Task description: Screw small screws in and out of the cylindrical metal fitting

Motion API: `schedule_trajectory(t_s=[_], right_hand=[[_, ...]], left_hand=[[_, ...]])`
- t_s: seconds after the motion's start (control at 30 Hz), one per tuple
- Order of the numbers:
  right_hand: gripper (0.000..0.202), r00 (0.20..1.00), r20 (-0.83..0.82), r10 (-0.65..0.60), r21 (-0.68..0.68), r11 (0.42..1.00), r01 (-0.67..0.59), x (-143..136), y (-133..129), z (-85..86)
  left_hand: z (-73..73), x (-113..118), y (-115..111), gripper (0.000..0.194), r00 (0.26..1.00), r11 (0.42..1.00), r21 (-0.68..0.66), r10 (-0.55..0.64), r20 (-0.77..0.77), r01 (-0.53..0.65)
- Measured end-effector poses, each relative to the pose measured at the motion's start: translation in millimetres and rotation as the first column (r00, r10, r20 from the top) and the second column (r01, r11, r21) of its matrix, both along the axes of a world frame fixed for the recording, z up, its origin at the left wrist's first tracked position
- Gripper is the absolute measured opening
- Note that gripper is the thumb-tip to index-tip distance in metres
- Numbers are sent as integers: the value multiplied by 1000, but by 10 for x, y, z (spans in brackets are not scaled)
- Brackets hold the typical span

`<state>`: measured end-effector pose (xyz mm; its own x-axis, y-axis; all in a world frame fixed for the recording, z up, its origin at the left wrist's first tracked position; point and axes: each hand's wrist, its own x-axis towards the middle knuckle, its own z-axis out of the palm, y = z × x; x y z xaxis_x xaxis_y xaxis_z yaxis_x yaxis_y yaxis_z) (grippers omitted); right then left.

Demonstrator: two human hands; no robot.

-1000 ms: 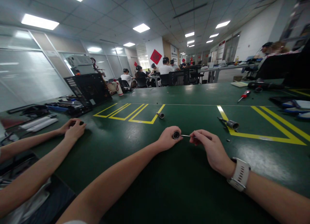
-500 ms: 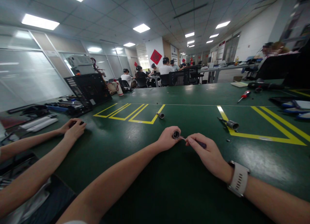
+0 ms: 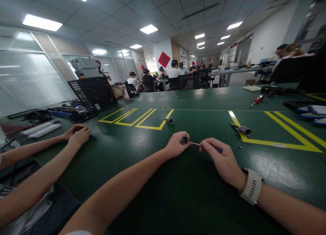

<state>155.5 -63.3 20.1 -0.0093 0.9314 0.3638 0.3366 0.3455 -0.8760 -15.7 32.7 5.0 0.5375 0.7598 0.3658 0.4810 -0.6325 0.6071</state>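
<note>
My left hand (image 3: 176,145) is closed around a round metal part (image 3: 184,140), whose open end faces me. To its right, my right hand (image 3: 221,157) grips a screwdriver with a dark handle (image 3: 218,149). The thin shaft (image 3: 195,143) points left, its tip at the side of the metal part by my left fingers; whether it touches is too small to tell. A similar metal part (image 3: 169,120) lies beyond my left hand, and another (image 3: 244,130) lies on the yellow tape beyond my right hand.
A co-worker's hands (image 3: 77,136) hold something dark at the left. The green table (image 3: 142,160) has yellow tape outlines (image 3: 282,145). A red screwdriver (image 3: 258,99) lies at the back right, and a black computer case (image 3: 95,96) stands at the back left.
My right hand has moved a little to the right with the screwdriver, and more of its shaft shows. My left hand has barely moved.
</note>
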Motion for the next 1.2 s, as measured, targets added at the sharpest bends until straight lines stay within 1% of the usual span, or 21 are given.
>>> schedule_trajectory(t_s=[0.07,0.17,0.33,0.43,0.57,0.9,0.97,1.2], right_hand=[[25,1000,14,-12,12,1000,12,-10,1,-9],[26,996,80,-29,40,999,26,-37,3,-14],[24,985,169,17,48,999,-25,-68,19,-20],[22,984,167,66,38,997,-73,-68,35,-31],[19,986,135,100,43,993,-106,-70,54,-48],[20,973,149,176,89,978,-191,-77,53,-70],[20,974,144,177,92,977,-191,-72,45,-61],[20,986,119,117,78,989,-127,-49,29,-43]], left_hand=[[2,0,-5,17,1000,1000,9,-1,-6,1],[-1,1,-5,17,1000,1000,11,4,-9,-4],[-4,6,6,17,1000,1000,-1,16,18,-16],[-4,5,17,19,996,1000,-15,25,81,-24],[-8,0,23,22,986,998,-44,50,160,-43],[-34,-16,57,28,955,993,-96,99,278,-75],[-42,-21,64,28,949,992,-99,105,298,-79],[-50,-27,52,27,947,990,-130,98,306,-60]])
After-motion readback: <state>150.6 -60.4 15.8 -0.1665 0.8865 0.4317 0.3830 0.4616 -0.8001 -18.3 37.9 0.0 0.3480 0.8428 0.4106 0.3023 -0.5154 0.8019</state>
